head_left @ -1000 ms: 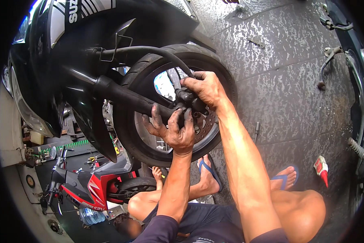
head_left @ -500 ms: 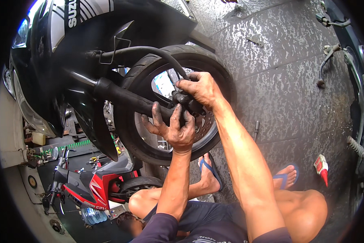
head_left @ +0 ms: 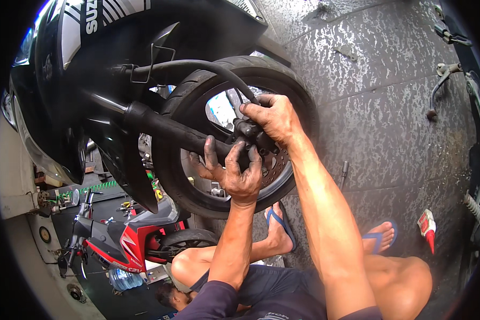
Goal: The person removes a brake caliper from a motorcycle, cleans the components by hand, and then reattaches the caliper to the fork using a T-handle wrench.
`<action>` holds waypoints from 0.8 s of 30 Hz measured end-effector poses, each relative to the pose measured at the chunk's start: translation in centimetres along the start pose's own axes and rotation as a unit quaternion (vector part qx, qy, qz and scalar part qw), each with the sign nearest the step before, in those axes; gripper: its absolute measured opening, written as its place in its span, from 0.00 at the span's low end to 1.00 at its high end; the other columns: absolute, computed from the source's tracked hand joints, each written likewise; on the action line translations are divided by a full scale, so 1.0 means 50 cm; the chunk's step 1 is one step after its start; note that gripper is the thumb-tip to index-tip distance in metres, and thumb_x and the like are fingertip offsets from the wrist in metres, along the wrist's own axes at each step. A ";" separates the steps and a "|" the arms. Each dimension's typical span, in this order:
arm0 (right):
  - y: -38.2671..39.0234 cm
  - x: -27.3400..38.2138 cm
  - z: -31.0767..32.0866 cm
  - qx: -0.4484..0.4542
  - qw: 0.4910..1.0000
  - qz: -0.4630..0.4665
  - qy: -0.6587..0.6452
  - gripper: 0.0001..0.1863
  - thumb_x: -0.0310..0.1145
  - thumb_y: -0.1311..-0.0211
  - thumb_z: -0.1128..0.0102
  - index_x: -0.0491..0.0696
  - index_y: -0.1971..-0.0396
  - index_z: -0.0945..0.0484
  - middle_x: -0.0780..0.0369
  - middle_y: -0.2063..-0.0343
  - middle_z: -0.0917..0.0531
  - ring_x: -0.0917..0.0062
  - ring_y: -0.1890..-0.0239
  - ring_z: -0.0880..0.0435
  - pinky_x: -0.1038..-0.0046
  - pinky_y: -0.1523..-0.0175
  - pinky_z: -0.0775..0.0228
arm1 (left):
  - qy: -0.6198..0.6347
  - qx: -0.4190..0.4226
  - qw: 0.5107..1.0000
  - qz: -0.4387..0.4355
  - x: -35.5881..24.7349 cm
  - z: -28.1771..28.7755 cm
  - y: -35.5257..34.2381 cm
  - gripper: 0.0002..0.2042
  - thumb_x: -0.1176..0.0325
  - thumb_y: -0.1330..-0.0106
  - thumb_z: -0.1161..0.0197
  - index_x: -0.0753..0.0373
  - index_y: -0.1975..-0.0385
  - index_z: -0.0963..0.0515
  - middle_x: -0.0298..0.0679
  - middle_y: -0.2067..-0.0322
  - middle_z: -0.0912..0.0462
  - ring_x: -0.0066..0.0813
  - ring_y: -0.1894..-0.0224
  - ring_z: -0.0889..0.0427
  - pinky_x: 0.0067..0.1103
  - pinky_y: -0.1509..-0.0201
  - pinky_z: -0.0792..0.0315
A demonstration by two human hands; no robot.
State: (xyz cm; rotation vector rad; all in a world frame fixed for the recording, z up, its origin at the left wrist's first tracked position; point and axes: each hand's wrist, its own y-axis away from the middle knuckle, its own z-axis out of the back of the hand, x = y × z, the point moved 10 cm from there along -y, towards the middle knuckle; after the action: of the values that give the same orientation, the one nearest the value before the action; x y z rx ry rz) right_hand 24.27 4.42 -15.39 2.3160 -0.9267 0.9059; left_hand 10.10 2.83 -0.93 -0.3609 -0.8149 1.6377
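Gray tiled floor (head_left: 378, 133) with a wet-looking sheen; off to the left, a red-and-gray motorcycle (head_left: 133, 242); lying to the right, a red-capped bottle (head_left: 426, 226), and nearer the wheel (head_left: 168, 176) a slim metal tool (head_left: 345, 170). Working at the front of a black motorcycle (head_left: 208, 24), around the lower end of the fork leg (head_left: 170, 129). Holding a dark part, likely the brake caliper (head_left: 250, 130), in the right hand (head_left: 276, 118): thumb laid across beside the black hose (head_left: 200, 63), other fingers curled round the far side, mostly hidden. Caliper just beside the fork's foot, close to the drilled disc (head_left: 274, 173); cannot tell, seated over it or clear of it. Left hand (head_left: 240, 178) at the fork's foot, back toward the camera: thumb and forefinger bent in, a narrow gap between; other fingers spread wide. Cannot tell, pinching something small or only touching. Step in hand, as judged: steadying and placing the caliper against the fork, two-handed. Next move seems to call for firm support from the right hand, no twist in the hose, fine fingertip feel on the left.
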 end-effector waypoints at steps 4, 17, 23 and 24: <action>0.009 0.021 -0.007 0.020 1.000 -0.002 0.021 0.14 0.34 0.41 0.29 0.37 0.62 0.15 0.62 0.72 0.14 0.83 0.73 0.17 0.80 0.68 0.24 | -0.012 0.005 1.000 0.005 0.008 -0.003 0.006 0.13 0.70 0.46 0.24 0.56 0.61 0.16 0.52 0.33 0.32 0.64 0.26 0.49 0.55 0.26 0.55; 0.011 0.008 -0.011 0.003 0.998 -0.033 -0.056 0.16 0.38 0.45 0.28 0.38 0.70 0.14 0.62 0.79 0.15 0.84 0.77 0.18 0.77 0.72 0.27 | -0.027 -0.011 0.999 0.015 0.009 -0.008 0.012 0.11 0.67 0.45 0.25 0.55 0.63 0.17 0.50 0.36 0.29 0.66 0.28 0.47 0.58 0.27 0.51; 0.013 0.017 -0.004 0.003 0.996 -0.040 -0.082 0.14 0.36 0.44 0.29 0.37 0.68 0.14 0.63 0.78 0.15 0.84 0.78 0.18 0.80 0.72 0.27 | -0.032 0.012 0.999 0.016 0.007 -0.013 0.010 0.10 0.68 0.45 0.26 0.55 0.64 0.18 0.51 0.39 0.27 0.64 0.30 0.43 0.58 0.27 0.50; 0.008 0.010 -0.002 0.007 0.997 -0.035 -0.073 0.15 0.36 0.44 0.29 0.37 0.67 0.14 0.63 0.78 0.15 0.84 0.78 0.18 0.80 0.72 0.28 | -0.031 0.025 0.999 0.020 0.009 -0.018 0.012 0.10 0.68 0.45 0.26 0.56 0.64 0.18 0.52 0.39 0.27 0.63 0.30 0.42 0.57 0.27 0.50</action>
State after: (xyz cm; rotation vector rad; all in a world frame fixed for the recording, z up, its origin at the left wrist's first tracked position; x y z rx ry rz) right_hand 24.22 4.02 -14.88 2.4380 -0.8928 0.7239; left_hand 10.11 3.52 -1.86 -0.2936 -0.8171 1.7109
